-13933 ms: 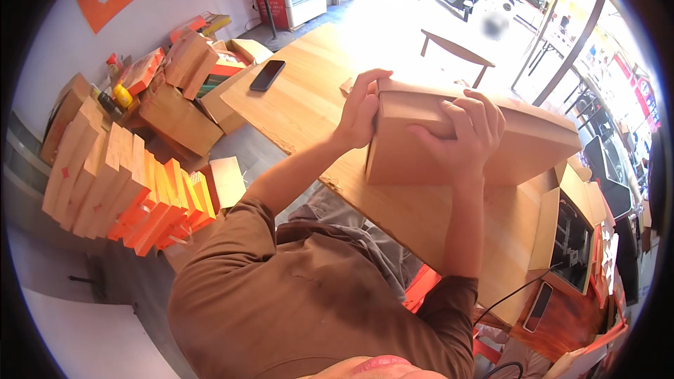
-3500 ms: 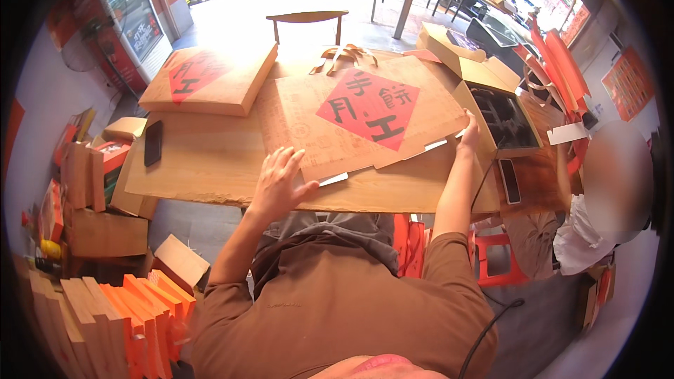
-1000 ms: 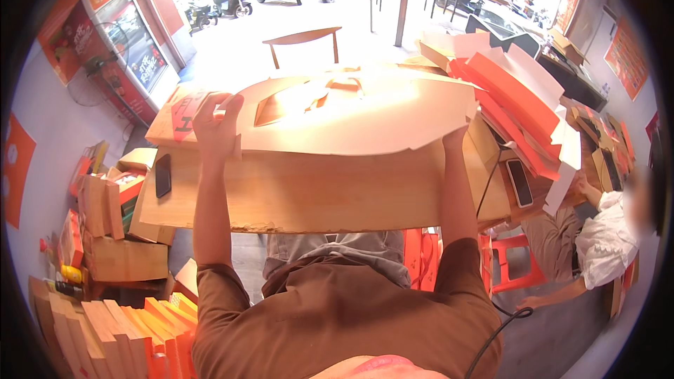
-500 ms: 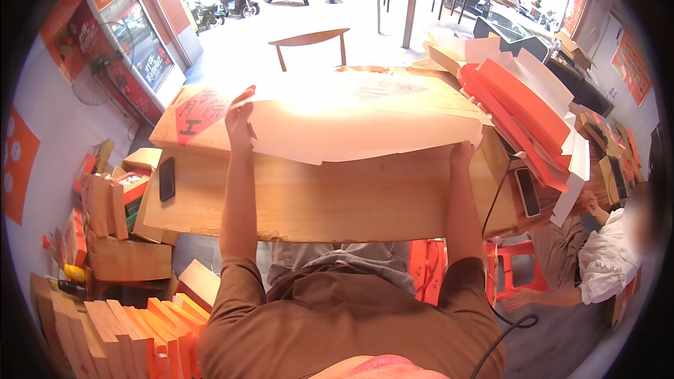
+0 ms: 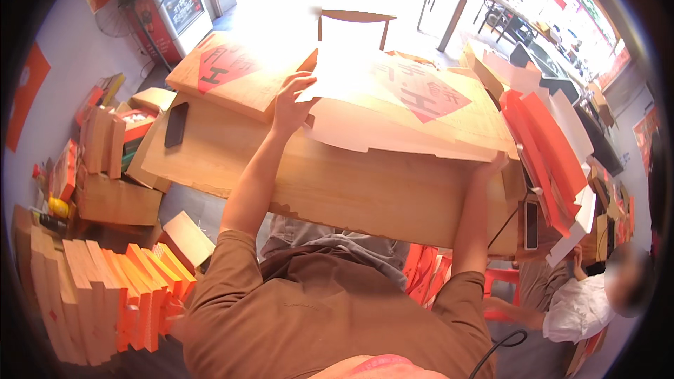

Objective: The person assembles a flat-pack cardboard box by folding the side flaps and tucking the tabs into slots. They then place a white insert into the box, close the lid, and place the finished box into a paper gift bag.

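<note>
Flat box blank across the table, one hand on each end.

The blank (image 5: 421,109) lies printed side up on the table (image 5: 351,189), long axis running left to right across me, a red diamond mark right of its middle. My left hand (image 5: 291,102) is on its near-left corner, fingers curled round a pale flap edge there, pinched on it as far as I can see. My right hand (image 5: 495,163) is at the near-right edge, mostly hidden under the board; can't tell if it's closed or just propping. Both hands sit on the near long edge, the blank's bulk lying away from me. A finished box (image 5: 235,74) lies just left of it, a phone (image 5: 175,124) nearer the table's left end.
</note>
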A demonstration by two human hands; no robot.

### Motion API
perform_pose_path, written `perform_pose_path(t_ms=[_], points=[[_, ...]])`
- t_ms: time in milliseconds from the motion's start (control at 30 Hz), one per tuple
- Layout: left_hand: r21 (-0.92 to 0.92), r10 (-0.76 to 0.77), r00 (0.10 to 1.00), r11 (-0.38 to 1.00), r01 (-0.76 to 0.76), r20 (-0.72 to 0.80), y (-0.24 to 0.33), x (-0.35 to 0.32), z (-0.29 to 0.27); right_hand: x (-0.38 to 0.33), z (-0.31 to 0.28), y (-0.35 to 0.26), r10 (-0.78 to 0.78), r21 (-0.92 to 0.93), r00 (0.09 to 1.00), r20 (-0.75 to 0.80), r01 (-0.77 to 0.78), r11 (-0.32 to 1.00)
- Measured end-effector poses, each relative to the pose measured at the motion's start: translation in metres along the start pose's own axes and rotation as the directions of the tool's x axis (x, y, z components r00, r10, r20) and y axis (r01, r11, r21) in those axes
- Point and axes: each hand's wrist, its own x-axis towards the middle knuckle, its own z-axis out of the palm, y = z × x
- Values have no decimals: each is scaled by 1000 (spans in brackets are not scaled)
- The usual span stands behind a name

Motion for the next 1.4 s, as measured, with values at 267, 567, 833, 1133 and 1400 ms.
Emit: perform_pose_path(t_ms=[267,567,833,1133,1400], points=[[-28,87,996,996,-86,19,11,1,-10,6,-2,-8,-21,186,985,170,-12,982],[250,53,990,964,-85,133,100,111,-41,61,74,-128,-162,330,986,-47,169,929],[-355,-256,966,907,226,-40,126,135,-59,97,81,-163,-122,-4,991,52,123,992],[-496,-288,958,832,249,-3,130,119,-55,17,129,-214,-724,-261,535,435,845,468],[-423,139,982,888,-180,-126,128,112,-51,-80,201,-254,-618,-135,270,739,957,257]])
